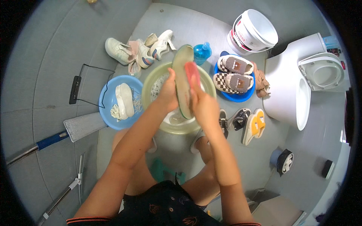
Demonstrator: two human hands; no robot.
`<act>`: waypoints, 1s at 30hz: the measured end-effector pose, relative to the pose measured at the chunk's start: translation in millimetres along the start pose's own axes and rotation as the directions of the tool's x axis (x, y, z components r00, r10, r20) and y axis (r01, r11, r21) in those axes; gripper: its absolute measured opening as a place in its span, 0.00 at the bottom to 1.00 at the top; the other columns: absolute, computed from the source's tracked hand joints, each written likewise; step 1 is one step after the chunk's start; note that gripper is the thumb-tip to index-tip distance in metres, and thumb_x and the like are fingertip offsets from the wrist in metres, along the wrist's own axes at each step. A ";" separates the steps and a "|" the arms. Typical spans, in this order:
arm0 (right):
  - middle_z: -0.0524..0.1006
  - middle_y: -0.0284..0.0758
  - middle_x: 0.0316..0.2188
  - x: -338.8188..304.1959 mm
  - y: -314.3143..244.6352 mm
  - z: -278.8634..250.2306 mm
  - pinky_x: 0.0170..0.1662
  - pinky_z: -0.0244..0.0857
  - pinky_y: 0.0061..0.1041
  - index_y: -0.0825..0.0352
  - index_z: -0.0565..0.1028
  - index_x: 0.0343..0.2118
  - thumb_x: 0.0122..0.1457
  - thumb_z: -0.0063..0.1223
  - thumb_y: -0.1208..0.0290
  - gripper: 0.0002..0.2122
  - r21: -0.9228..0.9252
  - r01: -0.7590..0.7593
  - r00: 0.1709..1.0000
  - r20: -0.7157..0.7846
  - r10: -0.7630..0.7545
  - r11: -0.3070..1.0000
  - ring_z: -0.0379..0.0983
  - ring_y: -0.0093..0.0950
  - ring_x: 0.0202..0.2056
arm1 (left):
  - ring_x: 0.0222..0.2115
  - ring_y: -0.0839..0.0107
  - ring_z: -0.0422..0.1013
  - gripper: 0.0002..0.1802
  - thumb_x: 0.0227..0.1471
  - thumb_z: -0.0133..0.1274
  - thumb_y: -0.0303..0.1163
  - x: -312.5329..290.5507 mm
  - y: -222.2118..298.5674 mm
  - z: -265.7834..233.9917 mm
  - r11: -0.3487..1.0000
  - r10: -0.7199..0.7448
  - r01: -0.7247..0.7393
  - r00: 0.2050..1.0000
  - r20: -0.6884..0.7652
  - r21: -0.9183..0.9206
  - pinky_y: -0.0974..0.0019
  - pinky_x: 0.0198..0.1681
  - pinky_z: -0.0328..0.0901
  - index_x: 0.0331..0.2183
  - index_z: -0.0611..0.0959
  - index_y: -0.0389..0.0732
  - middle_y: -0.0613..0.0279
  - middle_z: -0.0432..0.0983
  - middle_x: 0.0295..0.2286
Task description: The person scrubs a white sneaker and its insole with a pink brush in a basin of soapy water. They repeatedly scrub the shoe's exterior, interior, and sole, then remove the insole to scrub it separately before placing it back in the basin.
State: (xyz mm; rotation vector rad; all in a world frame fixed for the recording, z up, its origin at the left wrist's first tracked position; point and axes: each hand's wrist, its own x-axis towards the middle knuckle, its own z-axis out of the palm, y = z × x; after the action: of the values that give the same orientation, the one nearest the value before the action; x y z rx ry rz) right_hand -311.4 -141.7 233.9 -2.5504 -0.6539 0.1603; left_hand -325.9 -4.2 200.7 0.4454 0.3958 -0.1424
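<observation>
My left hand [168,92] is closed round a long, pale green shoe insole [182,79], which stands almost upright in the picture. In my right hand [204,107] is a pink-red scrub brush [192,71], held against the insole's right side. The brush's bristles are hidden. Both hands are above a yellow-green basin [209,83] with suds and cloudy water in it. Something pale lies low in the water, but I cannot make it out.
A light blue basin [103,96] with a white shoe and laces stands left. A blue bottle [202,53] and several white shoes [118,51] are beyond. Right are a darker blue basin [234,98] with checkered shoes, a white bucket [249,32], yellow slippers [252,126] and a toilet [286,79].
</observation>
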 end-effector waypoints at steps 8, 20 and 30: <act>0.74 0.47 0.17 2.4 -2.6 1.0 0.24 0.66 0.43 0.49 0.65 0.58 0.60 0.47 0.65 0.21 0.023 0.030 0.999 -0.044 -0.029 0.999 0.73 0.46 0.20 | 0.56 0.54 0.60 0.41 0.59 0.19 0.63 1.4 -14.3 -2.8 0.998 -0.036 0.039 0.997 0.067 -0.055 0.50 0.58 0.59 0.60 0.58 0.42 0.54 0.62 0.55; 0.76 0.49 0.22 6.4 -10.9 -16.3 0.28 0.67 0.44 0.45 0.64 0.59 0.61 0.47 0.63 0.22 -0.004 -0.094 0.995 0.032 0.094 0.996 0.74 0.47 0.24 | 0.53 0.65 0.63 0.38 0.60 0.25 0.62 -9.4 -11.3 13.0 0.996 -0.036 0.037 0.999 0.013 -0.079 0.57 0.58 0.57 0.57 0.64 0.43 0.60 0.65 0.53; 0.75 0.47 0.18 19.3 -0.3 -2.0 0.24 0.67 0.45 0.49 0.63 0.60 0.61 0.47 0.65 0.23 -0.034 -0.005 0.997 -0.082 0.002 0.999 0.74 0.46 0.20 | 0.51 0.61 0.65 0.38 0.59 0.27 0.63 -5.5 -19.5 11.3 0.999 -0.035 0.035 0.999 0.017 -0.039 0.56 0.56 0.59 0.59 0.62 0.45 0.51 0.69 0.49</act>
State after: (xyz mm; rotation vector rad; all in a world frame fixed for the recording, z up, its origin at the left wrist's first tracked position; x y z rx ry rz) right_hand -294.2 -133.1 235.9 -2.5755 -0.6252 0.0456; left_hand -331.4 -26.4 204.6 0.3986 0.3900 -0.1720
